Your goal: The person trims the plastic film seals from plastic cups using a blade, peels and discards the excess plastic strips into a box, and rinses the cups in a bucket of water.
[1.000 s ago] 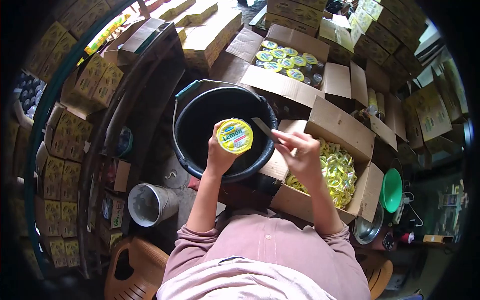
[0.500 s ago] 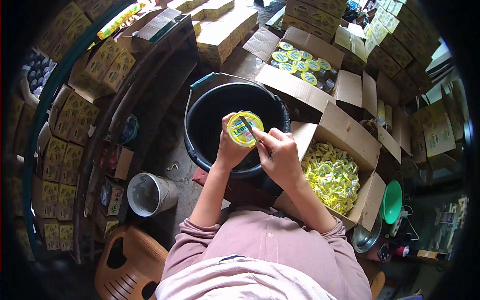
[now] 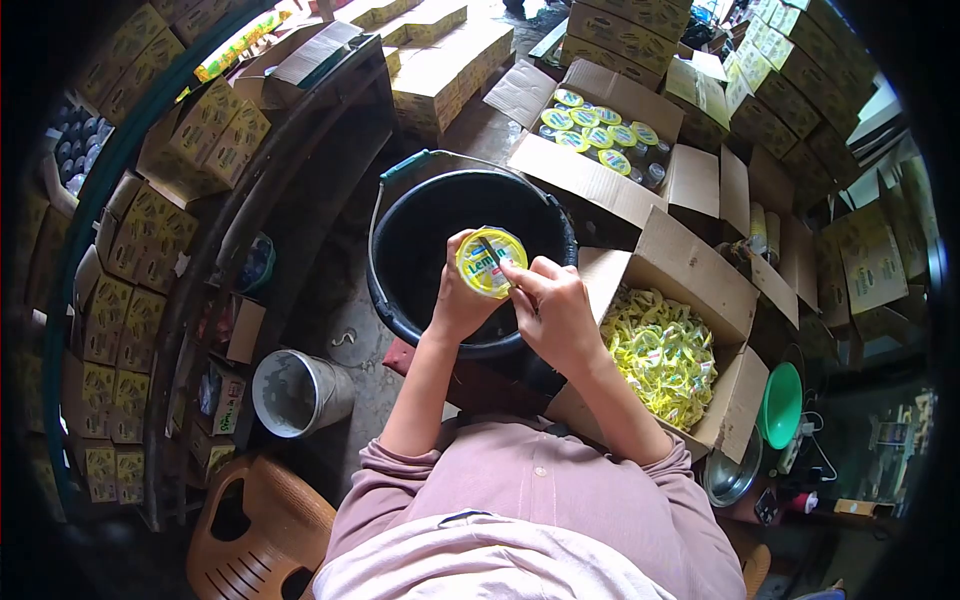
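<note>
My left hand (image 3: 457, 305) is closed around a sealed plastic cup (image 3: 480, 277) with a yellow-rimmed lid printed "Lemon", its top facing me. In my right hand (image 3: 557, 308) is a thin dark knife (image 3: 489, 246), gripped between thumb and fingers. Its blade lies across the cup's lid, and my right fingertips touch the lid's right edge. Both hands are above a large black bucket (image 3: 398, 309) with a wire handle. To the right, a cardboard box (image 3: 690, 255) holds a heap of yellow-and-white lid strips (image 3: 660, 360).
Beyond the bucket, an open carton (image 3: 570, 172) contains several lemon cups (image 3: 597, 137). A grey pail (image 3: 312, 395) and a brown plastic chair (image 3: 265, 525) stand at left. A green bowl (image 3: 782, 405) is at right. Stacked printed cartons (image 3: 130, 310) line the left shelf.
My right hand has shifted slightly, bringing its fingertips closer onto the lid, and the knife shows at a steeper angle. The left hand still holds the cup in nearly the same place.
</note>
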Motion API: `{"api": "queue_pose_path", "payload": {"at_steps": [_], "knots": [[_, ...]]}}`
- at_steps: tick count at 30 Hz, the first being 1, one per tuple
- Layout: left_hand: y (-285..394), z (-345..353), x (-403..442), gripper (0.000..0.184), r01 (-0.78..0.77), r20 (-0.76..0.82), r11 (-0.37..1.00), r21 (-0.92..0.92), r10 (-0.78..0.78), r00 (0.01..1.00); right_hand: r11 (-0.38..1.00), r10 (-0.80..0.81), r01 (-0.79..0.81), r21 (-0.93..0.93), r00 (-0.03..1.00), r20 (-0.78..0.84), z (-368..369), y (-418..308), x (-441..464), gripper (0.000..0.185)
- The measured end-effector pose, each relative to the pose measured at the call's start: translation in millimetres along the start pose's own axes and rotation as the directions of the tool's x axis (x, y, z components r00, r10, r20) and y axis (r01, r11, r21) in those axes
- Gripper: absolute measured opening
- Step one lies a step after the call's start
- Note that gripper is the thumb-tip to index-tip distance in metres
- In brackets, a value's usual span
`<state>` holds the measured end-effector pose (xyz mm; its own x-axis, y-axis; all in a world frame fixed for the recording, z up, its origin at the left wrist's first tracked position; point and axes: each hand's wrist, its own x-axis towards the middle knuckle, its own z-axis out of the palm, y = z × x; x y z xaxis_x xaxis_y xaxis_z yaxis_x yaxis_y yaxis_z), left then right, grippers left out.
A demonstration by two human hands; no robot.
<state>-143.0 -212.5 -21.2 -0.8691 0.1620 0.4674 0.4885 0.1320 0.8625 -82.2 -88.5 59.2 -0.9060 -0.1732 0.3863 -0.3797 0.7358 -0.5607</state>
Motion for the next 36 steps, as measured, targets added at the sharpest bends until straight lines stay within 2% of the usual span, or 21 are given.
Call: {"api": "queue_pose_path", "payload": {"at_steps": [2, 5, 12, 16, 18, 19, 22, 28, 32, 36], "knots": [[0.2, 0.8, -0.9, 0.073, -0.029, -0.006, 1.0, 0.002, 0.029, 1.0, 1.0, 0.018, -0.017, -0.009, 0.999, 0.029, -3.9, -0.6, -1.6, 0.029], [1.5, -0.3, -1.1, 0.073, 0.017, -0.015, 1.0, 0.006, -0.017, 1.0, 0.998, 0.067, -0.067, -0.004, 0.992, 0.105, -11.9, -2.4, -7.5, 0.029], [7.7, -2.8, 2.2, 0.074, -0.043, -0.038, 0.993, 0.11, 0.047, 0.998, 0.987, 0.13, -0.146, 0.067, 0.971, 0.201, -34.9, 2.4, -22.0, 0.028], [12.4, -4.4, 2.0, 0.071, 0.054, 0.008, 0.995, 0.086, -0.055, 0.998, 0.958, 0.165, -0.213, 0.19, 0.957, 0.24, -58.6, 17.0, -16.0, 0.027], [12.1, -4.6, 2.3, 0.068, 0.081, 0.043, 0.995, 0.055, -0.083, 0.996, 0.992, -0.107, 0.113, -0.046, 0.987, 0.12, -64.1, 31.1, -3.6, 0.028], [13.5, -4.3, 2.4, 0.068, 0.088, 0.081, 0.996, 0.03, -0.091, 0.993, 0.978, -0.202, 0.205, -0.042, 0.977, 0.069, -61.4, 37.4, 1.6, 0.029], [17.0, -4.7, 2.0, 0.067, 0.087, 0.182, 0.996, -0.035, -0.079, 0.98, 0.942, -0.33, 0.335, 0.001, 0.927, 0.181, -57.1, 51.1, 14.3, 0.031], [19.0, -6.6, 0.3, 0.064, 0.029, 0.255, 0.997, -0.068, -0.011, 0.967, 0.929, -0.365, 0.369, 0.022, 0.909, 0.201, -52.2, 52.9, 19.2, 0.031], [19.4, -7.2, 0.4, 0.07, 0.054, 0.269, 0.998, -0.029, -0.045, 0.962, 0.935, -0.354, 0.352, 0.05, 0.911, 0.213, -49.4, 50.5, 19.8, 0.033], [18.9, -7.5, 0.1, 0.069, 0.108, 0.27, 0.99, -0.086, -0.081, 0.959, 0.932, -0.355, 0.362, 0.012, 0.906, 0.228, -48.6, 50.2, 19.8, 0.036]]}}
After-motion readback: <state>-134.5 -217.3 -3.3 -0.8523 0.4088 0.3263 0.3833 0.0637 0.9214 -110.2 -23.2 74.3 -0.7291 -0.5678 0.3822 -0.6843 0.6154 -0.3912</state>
